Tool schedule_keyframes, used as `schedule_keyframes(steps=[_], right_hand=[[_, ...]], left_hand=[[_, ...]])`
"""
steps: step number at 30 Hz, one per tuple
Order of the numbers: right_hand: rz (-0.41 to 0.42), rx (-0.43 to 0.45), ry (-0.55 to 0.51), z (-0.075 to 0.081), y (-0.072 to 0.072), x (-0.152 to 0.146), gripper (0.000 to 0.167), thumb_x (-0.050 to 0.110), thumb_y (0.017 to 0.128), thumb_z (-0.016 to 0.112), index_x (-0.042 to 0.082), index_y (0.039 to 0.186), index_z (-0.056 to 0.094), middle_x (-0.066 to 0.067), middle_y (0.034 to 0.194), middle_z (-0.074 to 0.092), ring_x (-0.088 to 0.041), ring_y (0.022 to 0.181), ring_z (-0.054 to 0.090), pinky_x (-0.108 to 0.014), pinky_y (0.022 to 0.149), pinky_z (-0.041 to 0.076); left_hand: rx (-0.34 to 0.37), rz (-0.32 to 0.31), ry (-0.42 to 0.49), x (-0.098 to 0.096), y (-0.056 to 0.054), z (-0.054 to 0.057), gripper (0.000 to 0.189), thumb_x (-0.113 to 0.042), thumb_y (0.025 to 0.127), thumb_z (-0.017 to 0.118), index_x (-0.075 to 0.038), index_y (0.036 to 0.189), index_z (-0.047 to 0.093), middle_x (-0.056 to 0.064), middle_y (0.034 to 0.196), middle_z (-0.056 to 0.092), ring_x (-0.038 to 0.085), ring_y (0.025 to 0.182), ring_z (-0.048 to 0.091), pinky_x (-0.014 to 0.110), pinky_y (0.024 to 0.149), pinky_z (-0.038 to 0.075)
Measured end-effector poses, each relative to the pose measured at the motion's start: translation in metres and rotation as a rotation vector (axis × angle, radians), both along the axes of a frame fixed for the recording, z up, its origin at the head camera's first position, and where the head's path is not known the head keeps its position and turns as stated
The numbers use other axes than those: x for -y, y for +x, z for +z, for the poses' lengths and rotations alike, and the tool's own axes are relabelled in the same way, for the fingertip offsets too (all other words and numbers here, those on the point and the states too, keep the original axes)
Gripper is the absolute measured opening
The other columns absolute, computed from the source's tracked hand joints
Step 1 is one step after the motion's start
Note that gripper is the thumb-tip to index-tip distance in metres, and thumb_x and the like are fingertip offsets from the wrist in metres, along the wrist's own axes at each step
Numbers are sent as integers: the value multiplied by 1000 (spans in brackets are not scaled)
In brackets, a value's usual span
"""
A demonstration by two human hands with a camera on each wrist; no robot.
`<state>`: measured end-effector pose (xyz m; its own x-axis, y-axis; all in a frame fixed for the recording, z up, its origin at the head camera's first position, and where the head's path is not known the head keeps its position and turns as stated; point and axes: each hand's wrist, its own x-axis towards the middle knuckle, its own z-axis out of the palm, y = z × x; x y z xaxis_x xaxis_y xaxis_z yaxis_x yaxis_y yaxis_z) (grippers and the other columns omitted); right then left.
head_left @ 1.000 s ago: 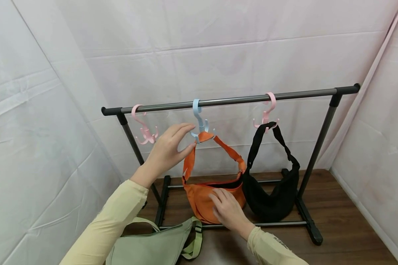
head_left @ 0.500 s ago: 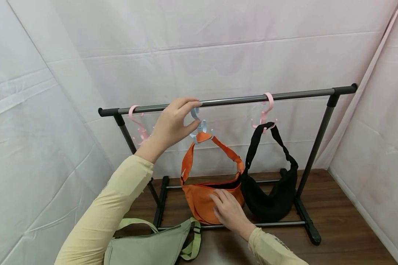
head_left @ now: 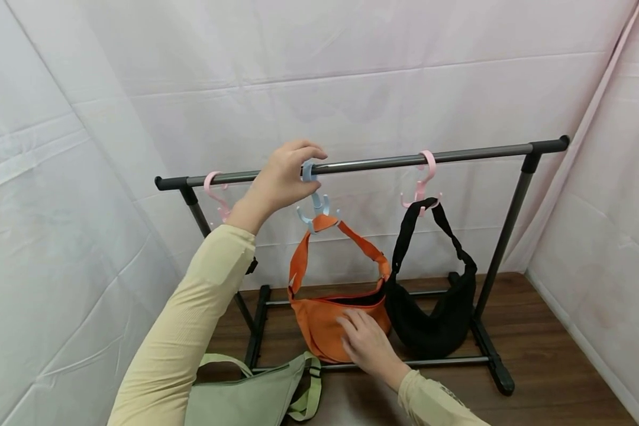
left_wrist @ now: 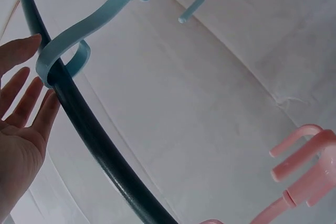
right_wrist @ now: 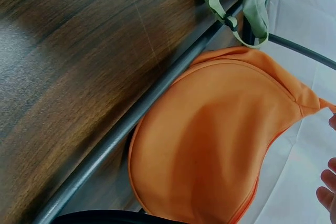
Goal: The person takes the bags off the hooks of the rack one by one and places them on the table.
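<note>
My left hand is raised at the rack's top bar, beside the blue hook that loops over it. In the left wrist view, the fingers of the left hand are spread, with thumb and fingertips right at the hook's curve. From this hook hangs an orange shoulder bag by its strap, its zip top gaping. My right hand is in front of that bag with loosely bent fingers and nothing held. Only its fingertips show in the right wrist view, at the right edge beyond the orange bag.
A black bag hangs from a pink hook on the right. Another pink hook is on the bar's left part, partly behind my arm. A green bag lies at the lower left, by the rack's lower rail.
My left hand has risen from beside the hook's lower prongs to its curve on the bar. The blue hook looks slightly turned. My right hand stays in about the same place.
</note>
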<state>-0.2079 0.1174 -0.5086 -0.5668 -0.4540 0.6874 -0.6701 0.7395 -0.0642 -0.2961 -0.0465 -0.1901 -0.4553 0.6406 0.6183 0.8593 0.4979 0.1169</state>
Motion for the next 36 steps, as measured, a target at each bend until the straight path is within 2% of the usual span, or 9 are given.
schedule_keyframes(steps=[10, 14, 21, 24, 28, 36], right_hand=[[6, -14, -11, -6, 2, 0, 34, 9, 72, 67, 5, 105, 61, -10, 105, 56, -22, 92, 54, -35, 72, 50], [-1, -6, -19, -6, 2, 1, 35, 8, 70, 69, 6, 104, 61, -9, 104, 56, -22, 92, 54, -35, 73, 49], [-10, -35, 8, 2, -4, -2, 36, 7, 69, 70, 4, 104, 60, -11, 105, 56, -23, 95, 54, -35, 76, 49], [-21, -70, 23, 11, -10, -5, 37, 7, 69, 70, 3, 105, 59, -12, 105, 56, -24, 95, 54, -34, 78, 49], [-33, -112, 7, 31, -23, -9, 35, 8, 71, 70, 3, 105, 60, -12, 103, 57, -24, 94, 54, -34, 78, 49], [-75, -123, -131, 80, -56, -22, 34, 4, 74, 68, -1, 106, 59, -17, 107, 56, -29, 96, 55, -39, 78, 50]], left_hand=[[120, 123, -83, 7, -2, 2, 42, -4, 73, 72, 1, 113, 60, 12, 117, 56, 26, 108, 50, 36, 91, 42], [116, 148, -115, 8, -1, 1, 41, -7, 74, 72, 0, 113, 61, 11, 115, 58, 26, 104, 51, 37, 90, 41], [92, 151, -129, 9, 0, 1, 40, -6, 73, 72, -1, 112, 62, 10, 112, 59, 26, 101, 54, 39, 92, 40], [95, 155, -128, 9, 2, 1, 40, -6, 74, 72, -1, 112, 62, 10, 112, 59, 26, 100, 54, 38, 92, 40], [90, 153, -125, 8, 2, 1, 39, -5, 74, 71, 0, 111, 62, 11, 112, 60, 26, 100, 55, 37, 91, 41], [80, 163, -135, 5, 1, 1, 38, -5, 74, 71, 0, 111, 62, 10, 111, 60, 25, 99, 55, 36, 89, 43]])
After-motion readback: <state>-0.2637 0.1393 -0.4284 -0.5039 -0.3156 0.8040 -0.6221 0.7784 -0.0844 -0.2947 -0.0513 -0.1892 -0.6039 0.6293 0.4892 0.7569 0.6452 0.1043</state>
